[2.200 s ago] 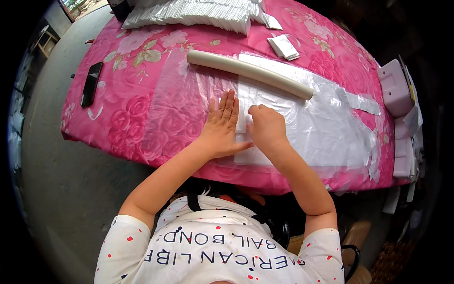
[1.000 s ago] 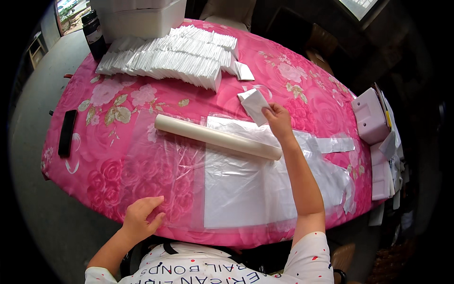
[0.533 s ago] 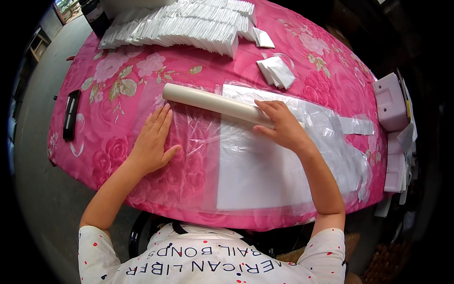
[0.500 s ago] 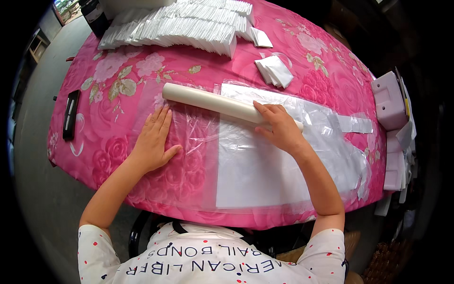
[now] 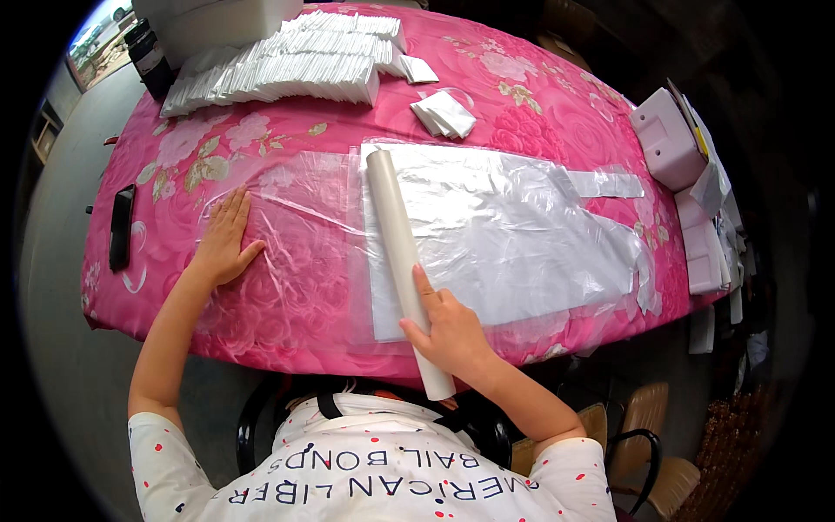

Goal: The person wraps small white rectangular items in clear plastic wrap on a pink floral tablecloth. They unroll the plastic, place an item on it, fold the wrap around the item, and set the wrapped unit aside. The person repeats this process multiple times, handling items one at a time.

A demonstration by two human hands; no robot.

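Note:
My right hand [image 5: 448, 326] grips a long off-white roller tube [image 5: 396, 226] near its lower end, thumb on one side and fingers on the other. The tube lies almost near-to-far across the left part of a white plastic bag [image 5: 496, 252], and its near end sticks out past the table edge. Smooth at the left and crinkled toward its handles, the bag is spread flat. Left of it extends a clear plastic sheet [image 5: 304, 252], with my left hand [image 5: 228, 237] lying flat on it, fingers stretched out. Which layer is uppermost beneath the tube, I cannot tell.
Rows of folded white packets [image 5: 278, 78] stand at the back left, beside a black bottle [image 5: 150, 59] and a white foam box [image 5: 222, 30]. A few loose packets [image 5: 444, 115] lie nearer. A black phone-like case [image 5: 122, 228] rests at left, foam boxes [image 5: 668, 139] at right.
The tube has swung from lying mostly left-to-right to pointing near-to-far. My right hand has come nearer and leftward with it. My left hand has shifted left, still flat.

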